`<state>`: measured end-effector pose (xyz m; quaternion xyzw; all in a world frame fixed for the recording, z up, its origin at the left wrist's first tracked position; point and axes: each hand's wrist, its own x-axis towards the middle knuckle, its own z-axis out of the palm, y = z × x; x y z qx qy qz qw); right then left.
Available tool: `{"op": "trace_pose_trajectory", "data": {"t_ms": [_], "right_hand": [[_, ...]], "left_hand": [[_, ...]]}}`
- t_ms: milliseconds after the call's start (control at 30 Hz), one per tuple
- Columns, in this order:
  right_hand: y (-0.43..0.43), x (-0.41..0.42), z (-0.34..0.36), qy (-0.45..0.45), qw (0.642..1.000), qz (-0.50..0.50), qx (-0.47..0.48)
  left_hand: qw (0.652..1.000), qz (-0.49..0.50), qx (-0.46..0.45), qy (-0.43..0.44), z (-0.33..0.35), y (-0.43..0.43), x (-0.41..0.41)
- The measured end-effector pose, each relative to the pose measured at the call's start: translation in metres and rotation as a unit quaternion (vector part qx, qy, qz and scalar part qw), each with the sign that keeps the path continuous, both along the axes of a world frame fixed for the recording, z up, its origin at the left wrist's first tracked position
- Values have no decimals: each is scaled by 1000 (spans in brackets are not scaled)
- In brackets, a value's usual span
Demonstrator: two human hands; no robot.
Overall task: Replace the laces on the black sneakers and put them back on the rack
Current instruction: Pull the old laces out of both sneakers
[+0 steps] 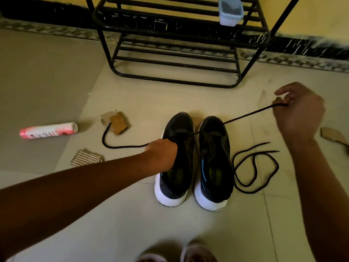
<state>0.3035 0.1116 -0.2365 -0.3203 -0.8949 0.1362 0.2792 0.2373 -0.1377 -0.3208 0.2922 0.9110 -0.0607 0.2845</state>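
- Lace (245, 115) runs taut from the left sneaker (178, 123) toward 2 o'clock, pinched at its end by the right hand (300, 114).
- Left hand (162, 154) grips that sneaker's throat, steadying it on the floor.
- Rack (175, 80) stands at 12 o'clock, beyond both shoes.

Two black sneakers: left sneaker (175, 163), right sneaker (215, 159). Two black laces: a threaded lace (245, 115) and a loose lace (260, 152) at right. One rack (175, 80), far. One plastic tub (230, 11). One pink can (49, 130), left. Three cardboard scraps: brown scrap (118, 123), ribbed scrap (86, 157), right scrap (333, 136).
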Motion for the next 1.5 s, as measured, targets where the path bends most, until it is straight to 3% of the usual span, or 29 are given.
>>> {"op": "trace_pose_trajectory", "data": {"t_ms": [67, 133, 200, 267, 400, 533, 733, 1000, 1167, 1300, 1367, 1500], "right_hand": [[10, 3, 3, -53, 998, 4, -34], [8, 3, -6, -165, 981, 57, -86], [-9, 2, -22, -304, 935, 130, -128], [-36, 0, -37, -367, 896, 211, -134], [-102, 0, -60, -313, 876, 316, -188], [-133, 1, -88, -337, 890, 306, -20], [-134, 5, -97, -294, 899, 324, -22], [-144, 6, -107, -323, 895, 305, 32], [-152, 5, -108, -348, 889, 289, 65], [-155, 5, -109, -359, 887, 281, 76], [-157, 4, -109, -365, 883, 282, 85], [-160, 3, -109, -377, 880, 277, 82]], "left_hand": [[999, -8, 33, -11, 3, -3, -3], [997, -15, 57, -39, 8, -5, -8], [996, -6, 46, -81, 14, -4, -15], [996, 0, 32, -84, 16, -2, -23], [994, 44, 80, -59, 8, 0, -37], [988, 53, 145, -4, -3, -3, -42], [965, 89, 246, -2, -12, -3, -40], [968, 55, 243, 34, -12, 5, -35], [958, 64, 280, 12, -11, 8, -35], [936, 90, 333, -69, -4, 5, -42], [944, 69, 316, -64, 0, 3, -45], [979, -49, 133, 144, 10, -1, -54]]}}
